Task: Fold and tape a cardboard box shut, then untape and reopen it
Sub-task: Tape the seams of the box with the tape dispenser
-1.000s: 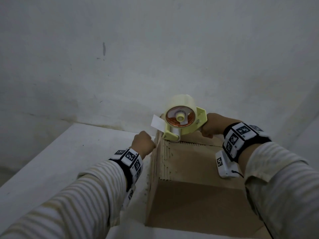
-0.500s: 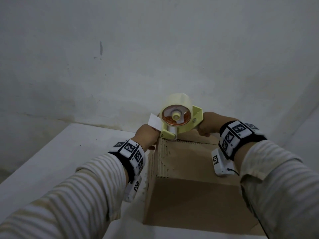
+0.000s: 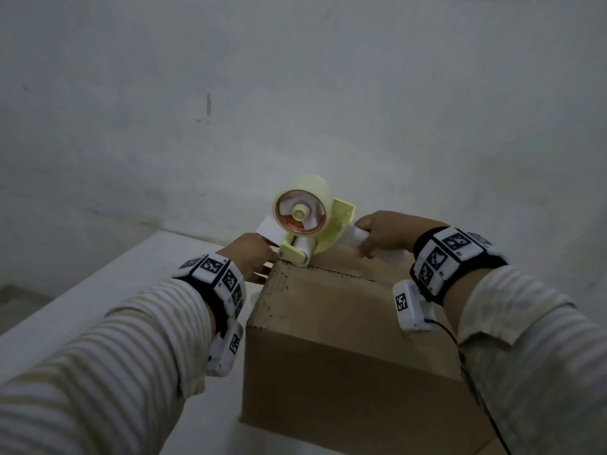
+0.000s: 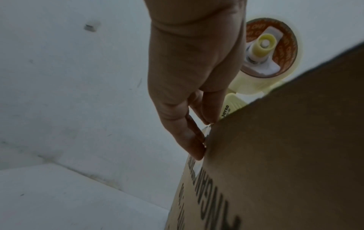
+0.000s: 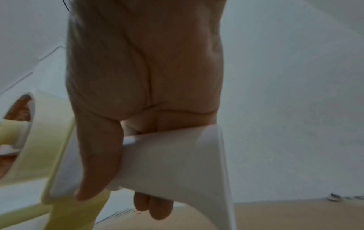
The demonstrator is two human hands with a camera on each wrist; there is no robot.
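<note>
My right hand [image 3: 382, 232] grips the handle of the tape gun [image 3: 307, 224], its roller resting on the far top edge of the closed box [image 3: 331, 326] on the table [image 3: 98, 290]. My left hand [image 3: 251, 257] presses straight fingers [image 4: 189, 137] against the box's far face, probably pinning the tape end there. I judge taping is just starting; next I must draw the gun toward me along the top.

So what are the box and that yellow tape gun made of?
The box looks like matte brown corrugated cardboard: fluted ridges show along its top edge. The tape gun appears to be smooth moulded plastic, pale yellow frame, white handle, carrying a glossy translucent tape roll.
</note>
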